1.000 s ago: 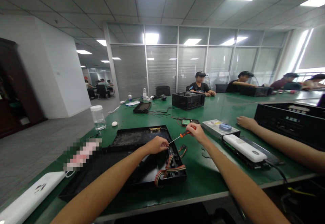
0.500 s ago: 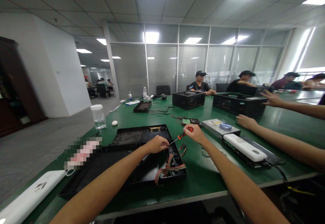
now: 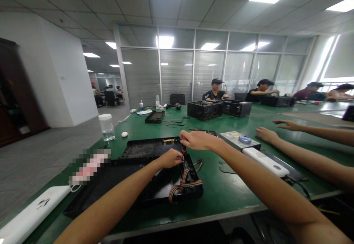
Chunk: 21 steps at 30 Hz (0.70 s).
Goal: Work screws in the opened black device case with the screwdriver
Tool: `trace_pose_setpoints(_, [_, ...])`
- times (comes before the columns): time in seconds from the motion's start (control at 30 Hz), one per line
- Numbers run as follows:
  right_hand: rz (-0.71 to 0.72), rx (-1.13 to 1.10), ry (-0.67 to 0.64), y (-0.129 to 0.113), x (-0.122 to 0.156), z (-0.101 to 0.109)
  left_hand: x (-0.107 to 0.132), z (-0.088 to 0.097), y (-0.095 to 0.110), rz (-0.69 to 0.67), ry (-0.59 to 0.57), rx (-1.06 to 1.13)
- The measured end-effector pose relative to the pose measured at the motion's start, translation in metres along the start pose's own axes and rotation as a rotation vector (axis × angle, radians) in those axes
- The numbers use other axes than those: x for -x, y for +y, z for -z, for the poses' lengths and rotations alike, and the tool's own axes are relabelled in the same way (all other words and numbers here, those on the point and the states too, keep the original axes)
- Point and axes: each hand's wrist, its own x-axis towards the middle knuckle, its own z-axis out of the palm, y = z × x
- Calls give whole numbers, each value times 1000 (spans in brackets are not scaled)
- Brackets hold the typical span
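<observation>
My right hand (image 3: 195, 140) is closed around the handle of an orange and black screwdriver (image 3: 184, 149), held upright with its tip down near my left fingers. My left hand (image 3: 172, 158) is pinched over the right side of a black computer case (image 3: 118, 175); whatever lies between its fingertips is too small to make out. The case lies flat and open on the green table. Striped ribbon wires (image 3: 181, 188) spill over its right front corner. Just behind it sits a black panel (image 3: 146, 149) with a brass-coloured strip at its back edge.
To the right are a silver drive box (image 3: 235, 140) with a blue round item on it and a white power bank (image 3: 265, 161). A co-worker's hands (image 3: 268, 135) rest nearby. A clear jar (image 3: 106, 128) stands left. Black cases (image 3: 204, 110) stand farther back, before seated people.
My right hand has moved left and turned the screwdriver from slanted to upright. My left hand has barely moved. A black case at the right has been shifted back, and a co-worker's hand has lowered.
</observation>
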Motion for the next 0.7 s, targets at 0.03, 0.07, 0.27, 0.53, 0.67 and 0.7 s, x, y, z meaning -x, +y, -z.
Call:
trace_pose_setpoints(0.03, [-16,28,-3,-2,-2,2,0,0,-1,-4,5,-3])
trace_pose_setpoints(0.07, [-50,68,9,-4,-2,4,0,0,-1,-4,9,-6])
trace_pose_setpoints(0.27, [-83,126,2,-12,-2,8,0,-2,-5,3,8,5])
trace_pose_setpoints(0.53, [-154,90,20,-2,-2,2,1,-3,-8,-22,3,-42])
trace_pose_setpoints(0.67, [-106,19,34,3,2,-5,2,-2,-5,-8,5,-48])
trace_pose_setpoints(0.7, [-72,-9,33,5,3,-7,2,-2,-5,-12,4,-43])
